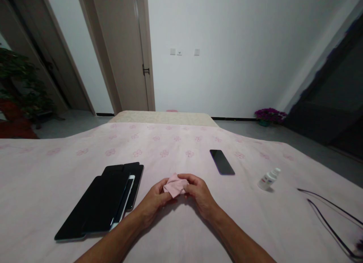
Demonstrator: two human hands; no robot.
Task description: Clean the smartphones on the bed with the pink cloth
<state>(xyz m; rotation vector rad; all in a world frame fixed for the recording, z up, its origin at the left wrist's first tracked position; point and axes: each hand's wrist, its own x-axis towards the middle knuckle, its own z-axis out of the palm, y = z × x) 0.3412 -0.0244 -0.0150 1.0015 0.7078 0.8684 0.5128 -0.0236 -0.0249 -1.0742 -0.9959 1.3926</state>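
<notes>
A small pink cloth [176, 185], folded and creased, is held between both hands just above the table. My left hand [157, 197] pinches its left side, thumb on top. Around its right side my right hand [198, 191] is closed, with the thumb pressing on the cloth and the fingers behind it. Beyond my right hand a dark smartphone [222, 163] lies flat on the table. Left of my left hand is a pile of black tablets or phones [104, 198], one with a white edge. A small white bottle [268, 180] stands to the right.
A pair of eyeglasses, with thin dark temples [331, 204] showing, lies at the right edge. The pink flowered tablecloth [164, 153] covers the table. Past it are a door [121, 51], purple flowers [269, 115] and a leafy plant [22, 78].
</notes>
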